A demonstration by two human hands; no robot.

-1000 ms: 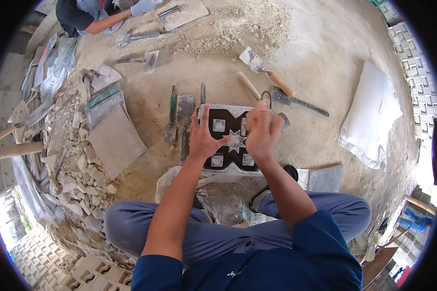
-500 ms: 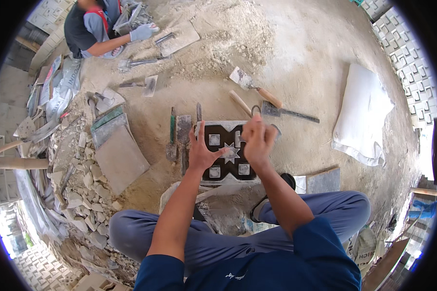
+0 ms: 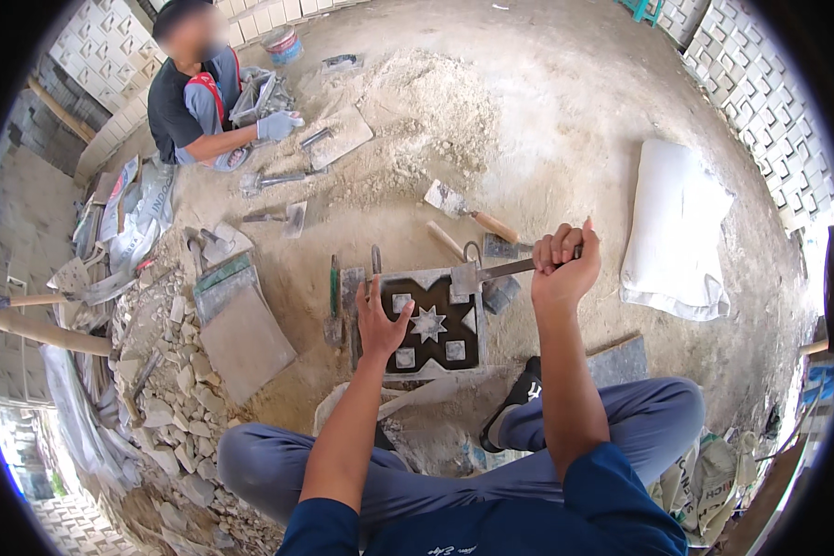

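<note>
1. Head view: a patterned mould [image 3: 435, 372] lies at the centre of the frame, with dark recesses, pale squares near its corners and a pale star [image 3: 427, 323] in the middle.
2. The left hand [image 3: 380, 324] is at the mould's left part, its fingers spread rather than gripping, the thumb pointing toward the star.
3. The right hand [image 3: 563, 262], right of centre, is closed around the handle end of a flat-bladed tool [image 3: 510, 269]. Its blade lies over the mould's upper right corner; whether it touches there, I cannot tell. The two hands are well apart.
4. Just left of the mould stands a green-handled tool [image 3: 334, 287], lying on the ground. Above the mould's upper right is a trowel with a wooden handle [image 3: 494, 227].
5. A folded white sheet [image 3: 672, 232] lies at the right of the frame.
6. Left of centre are a flat board [image 3: 247, 338] and, beyond it toward the lower left, broken rubble [image 3: 181, 389].
7. At the upper left, another person [image 3: 171, 116] sits with a gloved hand [image 3: 278, 125] extended, near a pale heap [image 3: 435, 111] of loose material.
</note>
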